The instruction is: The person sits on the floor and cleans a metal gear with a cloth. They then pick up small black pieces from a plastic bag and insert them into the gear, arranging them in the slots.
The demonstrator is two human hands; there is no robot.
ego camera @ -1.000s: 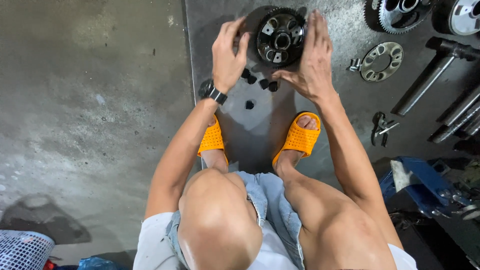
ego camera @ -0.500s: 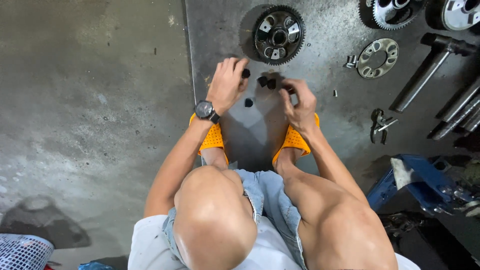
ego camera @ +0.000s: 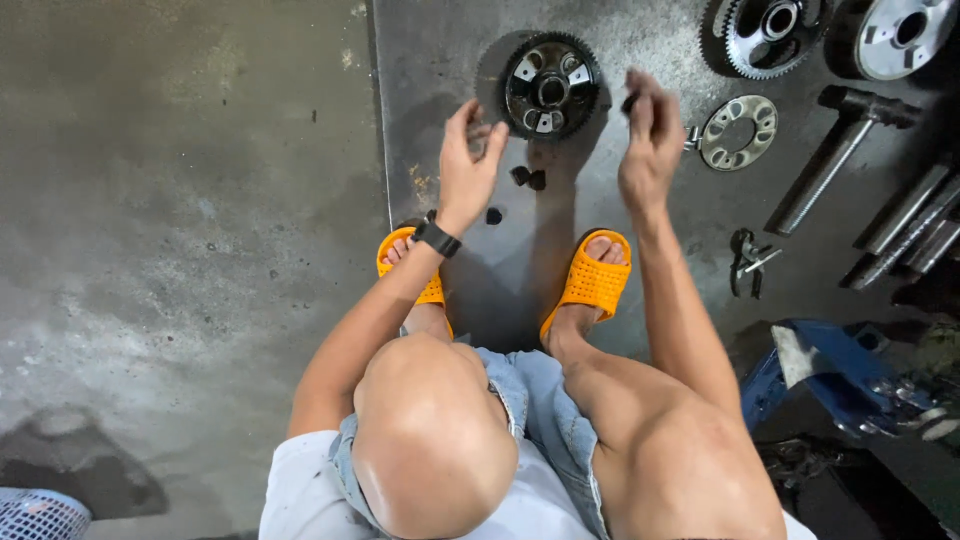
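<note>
Nearest the camera are the person's bare head, white shirt and denim shorts; the person squats with both knees bent. Below them the feet rest in orange sandals (ego camera: 596, 280) on a dark metal plate (ego camera: 450, 60), whose left edge meets the grey concrete floor (ego camera: 180, 200).

Just past the sandals the two hands are raised above the plate. The left hand (ego camera: 468, 170), with a black watch (ego camera: 437, 238) on its wrist, has its fingers curled and thumb drawn toward the fingertips, pinching something small; what it is cannot be made out. The right hand (ego camera: 650, 140) is held up loosely closed, with a small dark part (ego camera: 629, 103) showing at its fingertips. The hands are well apart, one on each side of the gear.

Between them on the plate lie a few small dark pieces (ego camera: 528, 178), and one more (ego camera: 493, 215) nearer the left sandal.

Just beyond the hands the gear (ego camera: 551, 85) lies flat on the plate, toothed round its rim, with bright pads about a dark hub. Neither hand touches it.

To the right lie a flat ring (ego camera: 739, 131), pliers (ego camera: 745, 262), a long bar (ego camera: 835, 165) and more rods. At the far edge sit another gear (ego camera: 768, 32) and a pale disc (ego camera: 905, 35).
</note>
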